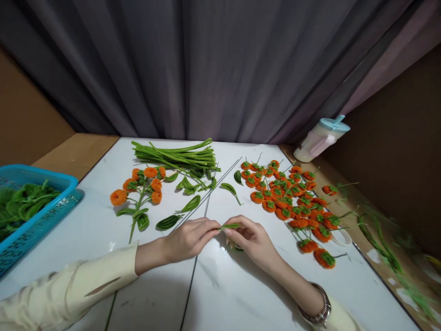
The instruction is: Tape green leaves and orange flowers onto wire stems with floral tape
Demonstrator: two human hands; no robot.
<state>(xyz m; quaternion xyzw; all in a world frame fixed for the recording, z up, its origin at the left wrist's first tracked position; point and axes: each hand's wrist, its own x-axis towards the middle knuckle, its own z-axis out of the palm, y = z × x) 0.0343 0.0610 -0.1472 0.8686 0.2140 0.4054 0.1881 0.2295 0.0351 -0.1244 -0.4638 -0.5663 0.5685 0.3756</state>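
Over the middle of the white table (155,294), my left hand (195,238) pinches one end of a small green piece (230,225). My right hand (246,236) has its fingers closed on the same piece, close to the left fingertips. Something round is partly hidden beneath the right fingers. Loose green leaves (190,203) lie just beyond my hands. A stem with orange flowers and green leaves (139,202) rests to the left. Many small orange flowers with green centres (282,193) are spread to the right.
A bundle of green stems (179,156) lies at the back. At the left edge stands a blue basket (44,230) of green leaves. A cup with a blue lid (320,140) is at the back right, and a white ring (341,237) lies right of the flowers.
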